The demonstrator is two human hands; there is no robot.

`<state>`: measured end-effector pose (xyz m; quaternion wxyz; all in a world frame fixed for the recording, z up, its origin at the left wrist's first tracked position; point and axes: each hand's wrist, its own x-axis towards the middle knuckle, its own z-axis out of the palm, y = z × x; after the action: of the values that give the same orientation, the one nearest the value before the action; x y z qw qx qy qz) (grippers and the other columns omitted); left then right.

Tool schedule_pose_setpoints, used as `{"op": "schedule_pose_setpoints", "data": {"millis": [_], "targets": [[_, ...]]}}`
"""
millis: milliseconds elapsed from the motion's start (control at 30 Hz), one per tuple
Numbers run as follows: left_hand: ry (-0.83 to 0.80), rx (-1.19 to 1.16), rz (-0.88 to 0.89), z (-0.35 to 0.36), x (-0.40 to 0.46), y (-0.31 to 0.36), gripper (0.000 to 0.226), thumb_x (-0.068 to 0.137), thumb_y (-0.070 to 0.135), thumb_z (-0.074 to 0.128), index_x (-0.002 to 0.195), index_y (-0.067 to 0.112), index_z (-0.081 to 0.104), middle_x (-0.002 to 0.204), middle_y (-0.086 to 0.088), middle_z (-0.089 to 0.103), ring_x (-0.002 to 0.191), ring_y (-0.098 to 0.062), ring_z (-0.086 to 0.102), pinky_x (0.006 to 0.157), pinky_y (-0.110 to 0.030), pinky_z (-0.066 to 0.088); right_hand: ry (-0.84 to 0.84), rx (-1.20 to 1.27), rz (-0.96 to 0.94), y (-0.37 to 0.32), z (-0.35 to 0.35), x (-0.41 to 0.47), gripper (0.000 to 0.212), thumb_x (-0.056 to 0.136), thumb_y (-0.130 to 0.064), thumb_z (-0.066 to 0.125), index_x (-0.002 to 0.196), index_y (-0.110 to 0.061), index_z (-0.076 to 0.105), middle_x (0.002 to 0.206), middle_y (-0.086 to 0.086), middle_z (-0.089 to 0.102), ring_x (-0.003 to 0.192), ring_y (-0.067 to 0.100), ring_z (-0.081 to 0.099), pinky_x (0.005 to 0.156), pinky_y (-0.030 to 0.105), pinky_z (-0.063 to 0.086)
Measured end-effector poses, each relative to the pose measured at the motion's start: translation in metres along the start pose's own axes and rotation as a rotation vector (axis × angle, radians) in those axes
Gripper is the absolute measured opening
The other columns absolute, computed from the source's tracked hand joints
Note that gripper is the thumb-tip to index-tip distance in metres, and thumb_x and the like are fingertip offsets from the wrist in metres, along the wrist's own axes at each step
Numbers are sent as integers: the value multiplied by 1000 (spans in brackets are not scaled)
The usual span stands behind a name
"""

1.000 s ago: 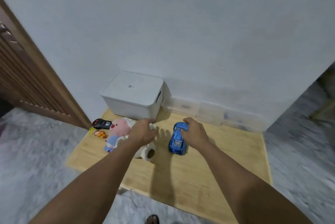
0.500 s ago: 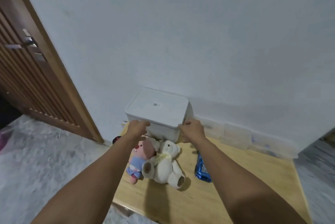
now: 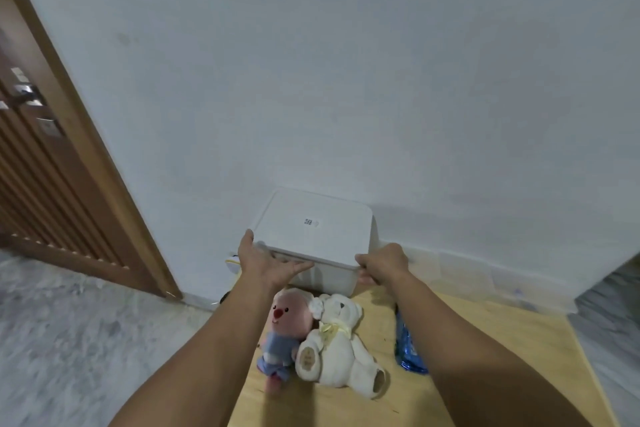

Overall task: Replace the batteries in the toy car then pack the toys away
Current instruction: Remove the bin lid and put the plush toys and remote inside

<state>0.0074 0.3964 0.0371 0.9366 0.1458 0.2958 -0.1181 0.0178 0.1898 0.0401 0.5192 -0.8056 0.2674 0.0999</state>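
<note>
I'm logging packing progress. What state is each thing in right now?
Box: on the table, lid on it, lifted a crack at the front left.
Lid: left hand and right hand grip its front corners.
Pink plush: lying on the table, unpacked.
White bear: lying beside it, touching.
Blue car: on the table, unpacked.
Door: cannot tell.

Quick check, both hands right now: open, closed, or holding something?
Left hand: grips the near left corner of the white box lid, thumb up its side.
Right hand: curled round the lid's near right corner.
</note>
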Motion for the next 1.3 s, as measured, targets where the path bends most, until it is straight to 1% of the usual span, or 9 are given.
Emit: {"op": "schedule_pose_setpoints", "data": {"millis": [167,400,533,700,833,900,1033,1100,1300], "targets": [[-45,-81,-38,-3,-1,2,91,84,69,46,153,15,20,158,-22,19,141,-51,23,105,-75,22,9,138,88,-1,2,5,15,74,3,74,83,8,63,62,17,67,51,25,69,68,50,61],[-68,-110,-46,-13,0,2,101,82,69,51,156,17,7,162,-18,7,145,-49,7,109,-73,13,-16,272,150,-11,-1,0,22,75,8,73,94,11,61,82,21,65,59,22,65,44,32,57],[-19,-76,-52,-9,0,3,102,84,68,48,156,19,-6,162,-16,-6,144,-51,-1,112,-70,10,-26,313,156,-19,-4,-4,17,78,2,71,91,6,61,68,16,58,53,19,57,42,30,55],[71,61,-52,-5,4,6,96,88,65,44,155,19,-6,162,-18,-5,142,-55,9,115,-64,14,-92,469,196,-25,1,-7,17,88,-2,65,101,3,55,74,12,46,57,16,46,65,40,59],[133,208,-52,0,0,9,87,90,63,42,154,11,14,157,-23,20,137,-48,31,110,-55,31,-64,553,173,-24,1,-9,29,85,-2,69,109,6,55,79,13,50,62,17,52,65,41,61],[221,351,54,5,-6,12,56,93,55,42,124,9,50,116,-19,54,105,-37,53,86,-43,44,-44,617,144,-26,0,-9,32,84,-4,71,111,7,56,80,13,52,61,16,53,56,37,61],[522,607,462,10,-7,30,27,89,33,46,87,7,55,82,-5,53,82,-30,51,77,-37,43,-43,700,128,-31,1,-11,33,84,-5,71,112,7,58,83,14,58,61,15,55,52,32,59],[507,644,569,16,-5,44,27,84,32,48,70,8,50,73,-6,53,74,-29,52,71,-36,44,-31,706,121,-30,0,-10,35,84,-6,72,112,8,58,85,14,58,61,15,55,53,32,59],[367,680,522,41,6,76,27,84,22,72,95,2,59,91,-14,63,81,-31,66,64,-36,59,6,692,91,-32,6,-12,34,84,-7,71,111,9,58,83,14,58,58,14,53,52,30,59]]}}
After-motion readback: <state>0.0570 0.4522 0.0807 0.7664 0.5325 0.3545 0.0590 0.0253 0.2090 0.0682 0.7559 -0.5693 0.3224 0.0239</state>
